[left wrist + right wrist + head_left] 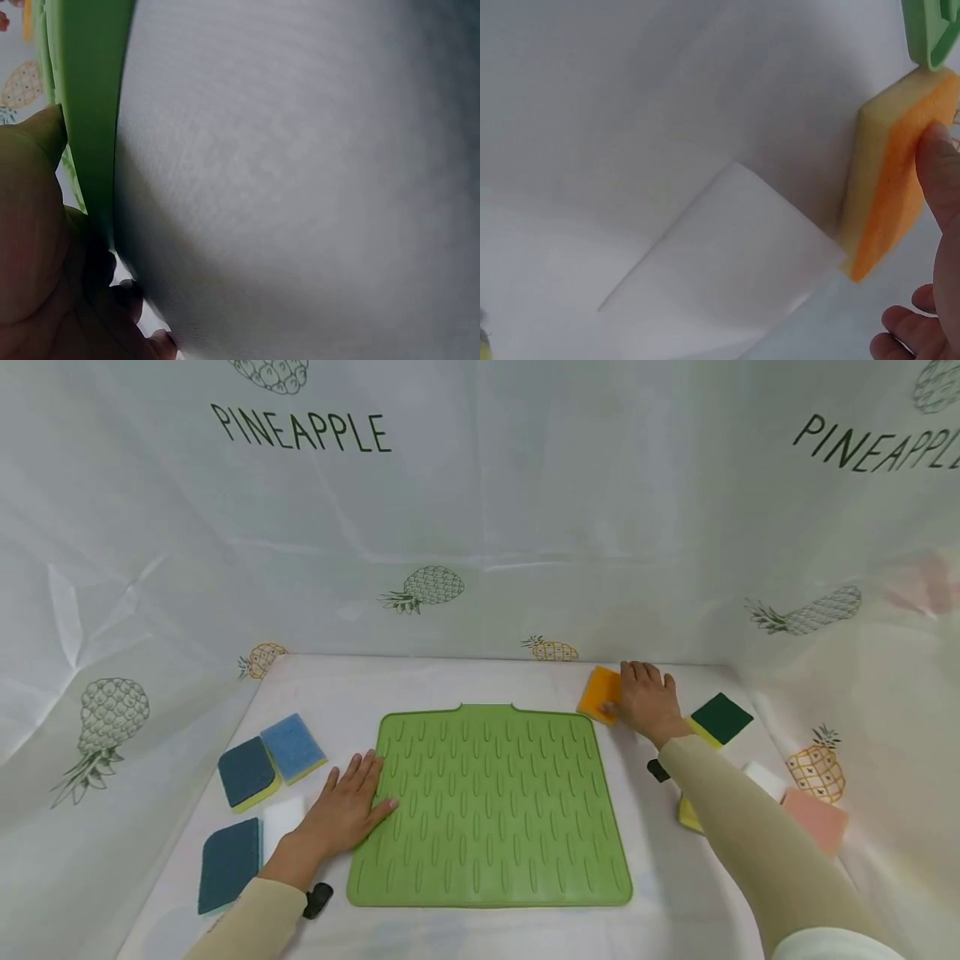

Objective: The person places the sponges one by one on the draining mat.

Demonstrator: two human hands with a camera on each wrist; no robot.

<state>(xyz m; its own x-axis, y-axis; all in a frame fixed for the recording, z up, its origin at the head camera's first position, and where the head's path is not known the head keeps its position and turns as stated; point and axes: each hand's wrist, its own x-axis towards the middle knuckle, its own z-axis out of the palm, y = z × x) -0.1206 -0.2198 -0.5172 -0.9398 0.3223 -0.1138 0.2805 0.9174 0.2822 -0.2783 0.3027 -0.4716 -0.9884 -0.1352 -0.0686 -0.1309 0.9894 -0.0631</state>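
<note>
A green ribbed mat (487,810) lies flat in the middle of the white table. My left hand (341,810) rests along its left edge, fingers straight, thumb on the mat. Near the mat's back right corner, my right hand (647,697) touches an orange-topped sponge (597,692) with its thumb. The right wrist view shows that thumb against the sponge's orange face (907,180), its other fingers apart from it. In that view a white block (727,262) lies beside the sponge; from the head view the hand seems to cover it.
At left lie a blue sponge (292,747), two dark teal sponges (247,772) and a white block (281,822). At right are a dark green sponge (722,718), a pink one (816,820), a white block (765,779) and a partly hidden yellow one (688,814). A pineapple-print sheet (480,510) rises behind.
</note>
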